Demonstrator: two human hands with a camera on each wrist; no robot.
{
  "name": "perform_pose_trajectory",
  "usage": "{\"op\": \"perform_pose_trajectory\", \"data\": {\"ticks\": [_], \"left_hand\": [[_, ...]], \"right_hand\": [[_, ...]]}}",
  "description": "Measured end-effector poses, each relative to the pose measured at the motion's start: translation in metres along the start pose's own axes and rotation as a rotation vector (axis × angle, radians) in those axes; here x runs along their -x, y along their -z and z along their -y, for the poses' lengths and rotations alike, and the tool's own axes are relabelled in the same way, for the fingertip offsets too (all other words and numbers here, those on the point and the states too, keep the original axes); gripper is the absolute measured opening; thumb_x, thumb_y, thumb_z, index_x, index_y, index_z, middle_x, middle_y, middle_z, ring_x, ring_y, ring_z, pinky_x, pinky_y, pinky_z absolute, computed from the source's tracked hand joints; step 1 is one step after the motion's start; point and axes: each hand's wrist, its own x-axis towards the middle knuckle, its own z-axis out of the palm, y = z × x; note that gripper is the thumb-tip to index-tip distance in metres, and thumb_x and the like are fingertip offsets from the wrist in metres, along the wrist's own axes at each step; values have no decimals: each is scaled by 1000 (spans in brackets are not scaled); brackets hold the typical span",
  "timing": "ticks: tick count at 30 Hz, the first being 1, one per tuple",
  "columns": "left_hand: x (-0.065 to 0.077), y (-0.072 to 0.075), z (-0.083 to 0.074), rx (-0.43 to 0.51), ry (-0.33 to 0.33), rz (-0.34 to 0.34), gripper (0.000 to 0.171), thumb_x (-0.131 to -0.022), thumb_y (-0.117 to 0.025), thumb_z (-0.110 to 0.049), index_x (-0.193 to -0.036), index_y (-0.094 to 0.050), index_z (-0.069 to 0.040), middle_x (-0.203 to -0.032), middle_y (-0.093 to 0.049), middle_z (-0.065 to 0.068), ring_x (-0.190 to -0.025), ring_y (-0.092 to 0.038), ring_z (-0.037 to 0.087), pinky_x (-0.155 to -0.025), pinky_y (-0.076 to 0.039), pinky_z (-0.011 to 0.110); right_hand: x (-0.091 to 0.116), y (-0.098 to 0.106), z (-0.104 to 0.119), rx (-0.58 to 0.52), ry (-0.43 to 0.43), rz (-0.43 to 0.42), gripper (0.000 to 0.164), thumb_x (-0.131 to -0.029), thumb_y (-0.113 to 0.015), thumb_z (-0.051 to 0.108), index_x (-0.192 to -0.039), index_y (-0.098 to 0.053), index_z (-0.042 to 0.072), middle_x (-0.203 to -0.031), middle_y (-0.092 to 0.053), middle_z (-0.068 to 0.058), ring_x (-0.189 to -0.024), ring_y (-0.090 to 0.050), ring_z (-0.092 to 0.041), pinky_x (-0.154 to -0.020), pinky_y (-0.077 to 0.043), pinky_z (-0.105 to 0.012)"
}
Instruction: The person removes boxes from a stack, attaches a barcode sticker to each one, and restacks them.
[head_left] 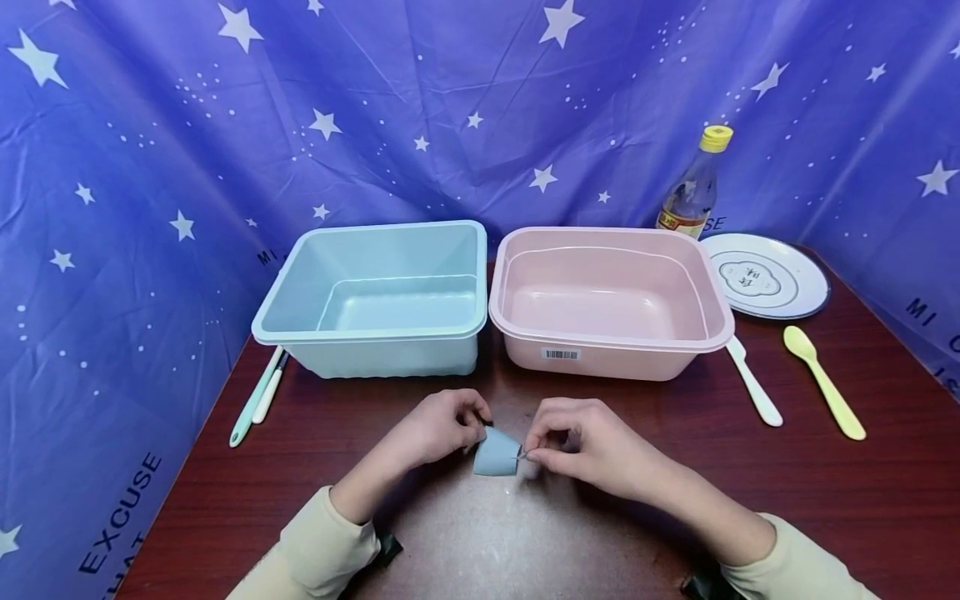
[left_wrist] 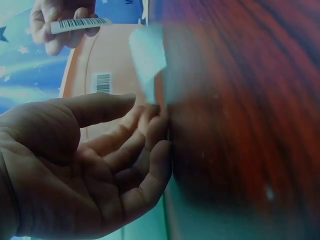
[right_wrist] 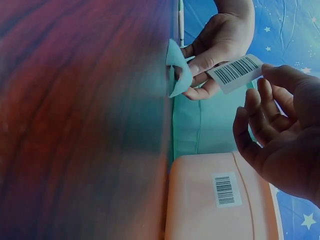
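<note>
A small pale blue curved piece (head_left: pixel 497 452), hollow in the right wrist view, is low over the table between both hands. My left hand (head_left: pixel 448 425) holds it by its upper left edge with curled fingers; the exact contact is partly hidden. From the right side, my right hand (head_left: pixel 581 442) pinches a white barcode label (right_wrist: pixel 235 72) between thumb and forefinger. In the left wrist view the label (left_wrist: pixel 80 24) appears apart from the blue piece (left_wrist: pixel 147 55). Seen edge-on in the head view, it looks like a thin strip close to the piece.
Behind my hands stand a light blue basin (head_left: pixel 386 335) and a pink basin (head_left: pixel 611 343) bearing its own barcode sticker. Slim-handled utensils (head_left: pixel 258 396) lie at left. A white knife (head_left: pixel 753 387), yellow spoon (head_left: pixel 825 383), plate (head_left: pixel 802 283) and yellow-capped bottle (head_left: pixel 690 187) are at right.
</note>
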Motion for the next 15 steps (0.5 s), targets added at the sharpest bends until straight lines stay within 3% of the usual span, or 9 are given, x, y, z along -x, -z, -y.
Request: {"op": "perform_pose_trajectory", "data": {"ticks": [4, 7, 15], "left_hand": [[1, 0, -2, -146, -70, -86, 12, -88, -74, -5, -98, -70, -11, -75, -59, -5, -68, -57, 11, -66, -47, 27], [3, -1, -5, -174, -153, -127, 10, -89, -76, -8, -96, -71, -14, -80, -59, -8, -76, -58, 11, -71, -48, 27], [10, -4, -21, 4, -294, 27, 7, -97, -70, -20, -98, -75, -16, -88, -66, -12, -77, -60, 4, -69, -52, 26]], "right_hand": [[1, 1, 0, 8, -115, 1, 11, -91, -76, 11, -88, -74, 22, -87, -64, 14, -77, -58, -6, -65, -51, -26], [1, 2, -1, 21, -188, -7, 13, -91, -75, 9, -88, -74, 22, -86, -65, 13, -77, -58, -7, -68, -51, -26], [0, 3, -1, 3, -312, -9, 11, -91, -74, 9, -89, -75, 20, -86, -66, 10, -78, -61, -9, -70, -52, -27]]}}
